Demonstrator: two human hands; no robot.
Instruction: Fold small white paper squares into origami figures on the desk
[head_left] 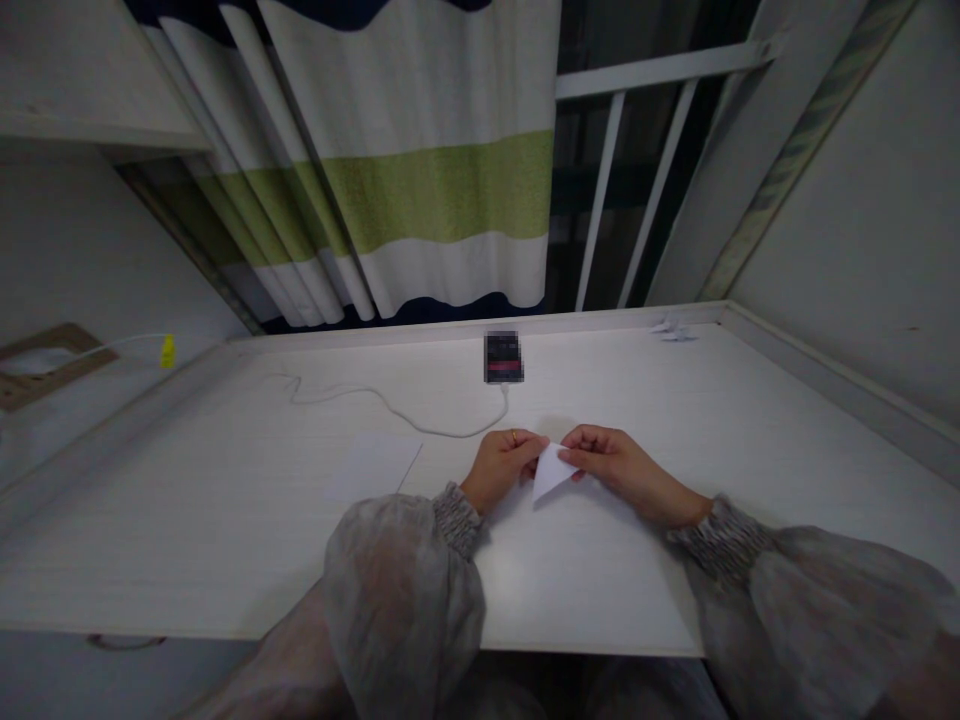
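Note:
A folded piece of white paper [552, 474], with a pointed lower corner, is held just above the white desk. My left hand [504, 465] pinches its upper left edge between thumb and fingers and wears a ring. On the other side, my right hand [611, 462] grips the paper's right part, thumb on top. The fingertips beneath the paper are partly hidden. Left of my left forearm, a stack or sheet of white paper [373, 466] lies flat on the desk.
A small dark device [503, 358] with a blurred screen stands at the desk's back, joined to a white cable [390, 408]. Small folded white paper pieces [674, 331] lie in the far right corner. A curtain [442, 190] hangs behind the white desk [187, 520].

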